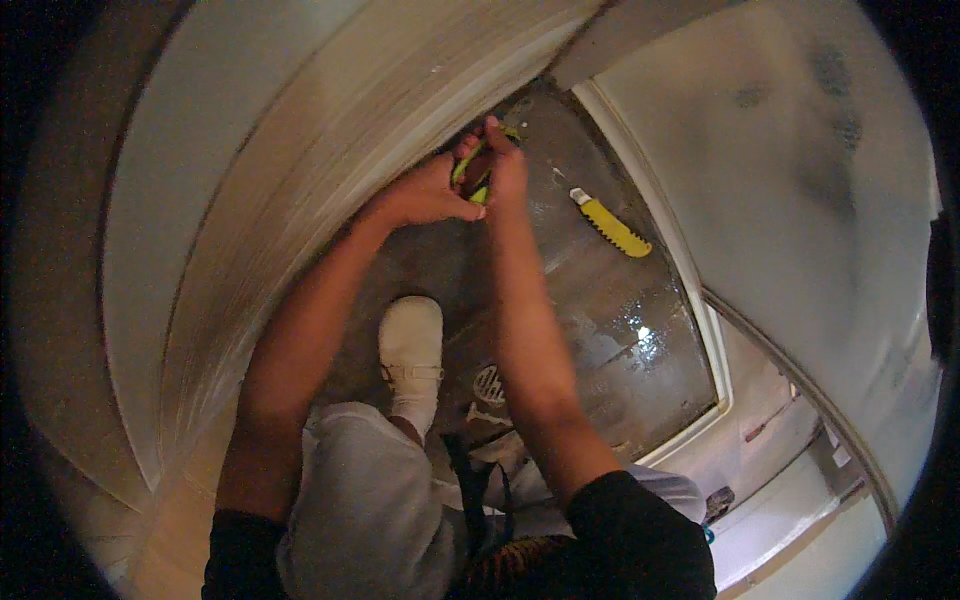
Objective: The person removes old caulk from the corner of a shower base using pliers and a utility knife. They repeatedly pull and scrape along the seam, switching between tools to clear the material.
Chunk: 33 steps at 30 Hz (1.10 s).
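Both my hands are close together, low by the base of the wall at the far edge of the floor. My left hand [430, 195] is curled around a yellow-green object [461, 170], thumb pointing right. Against its other side, my right hand [507, 172] has its fingers bent and closed on the same object. Fingers hide most of it, so its kind cannot be made out. To the right of my hands, a yellow-handled tool [613, 227] with a notched handle edge and a thin metal tip lies on the floor, touched by neither hand.
The dark floor [575, 290] looks wet and shiny. A round drain grate [489, 384] lies beside my white shoe [411, 330]. On the left rises a streaked pale wall [330, 130]. A white raised sill [655, 180] and a cloudy panel [790, 190] bound the right side.
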Available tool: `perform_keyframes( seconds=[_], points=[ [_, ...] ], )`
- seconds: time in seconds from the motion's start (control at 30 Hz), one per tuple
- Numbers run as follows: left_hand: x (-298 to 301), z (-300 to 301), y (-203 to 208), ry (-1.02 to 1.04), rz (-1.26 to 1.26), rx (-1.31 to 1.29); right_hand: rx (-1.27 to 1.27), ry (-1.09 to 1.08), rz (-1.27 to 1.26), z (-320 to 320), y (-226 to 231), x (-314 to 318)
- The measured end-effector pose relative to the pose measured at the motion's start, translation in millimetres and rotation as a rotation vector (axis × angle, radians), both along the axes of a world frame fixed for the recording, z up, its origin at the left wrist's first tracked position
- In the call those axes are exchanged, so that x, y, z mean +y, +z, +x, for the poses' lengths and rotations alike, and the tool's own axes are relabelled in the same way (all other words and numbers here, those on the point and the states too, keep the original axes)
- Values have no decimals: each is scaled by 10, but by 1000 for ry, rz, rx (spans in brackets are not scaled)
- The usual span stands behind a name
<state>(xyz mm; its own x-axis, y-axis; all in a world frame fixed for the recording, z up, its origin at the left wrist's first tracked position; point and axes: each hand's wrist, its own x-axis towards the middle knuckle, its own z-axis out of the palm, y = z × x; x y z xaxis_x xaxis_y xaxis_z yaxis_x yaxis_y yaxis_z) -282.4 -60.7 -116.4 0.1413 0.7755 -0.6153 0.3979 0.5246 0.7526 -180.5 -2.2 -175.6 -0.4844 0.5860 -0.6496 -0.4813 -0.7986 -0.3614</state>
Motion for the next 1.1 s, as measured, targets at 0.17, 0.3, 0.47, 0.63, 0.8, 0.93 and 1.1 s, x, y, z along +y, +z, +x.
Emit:
perform_keyframes(
  seconds=[0.17,0.3,0.47,0.63,0.8,0.93,1.1],
  points=[
    [-89,31,-183,34,160,-16,5,-38,21,28,-20,-5],
    [-94,-6,-111,-4,115,-55,-2,0,0,36,78,-58],
    [-106,1,-261,9,125,-60,14,-30,49,39,-31,-42],
    [-72,48,-283,20,137,-61,90,-44,40,86,-234,3],
    [-94,94,-421,-10,276,56,-7,-40,144,131,-151,-32],
    [216,320,-274,-274,1,95,59,-236,124,633,211,-122],
    [-323,828,-43,-23,325,-231,-105,-28,95,1014,315,-320]
  ],
)
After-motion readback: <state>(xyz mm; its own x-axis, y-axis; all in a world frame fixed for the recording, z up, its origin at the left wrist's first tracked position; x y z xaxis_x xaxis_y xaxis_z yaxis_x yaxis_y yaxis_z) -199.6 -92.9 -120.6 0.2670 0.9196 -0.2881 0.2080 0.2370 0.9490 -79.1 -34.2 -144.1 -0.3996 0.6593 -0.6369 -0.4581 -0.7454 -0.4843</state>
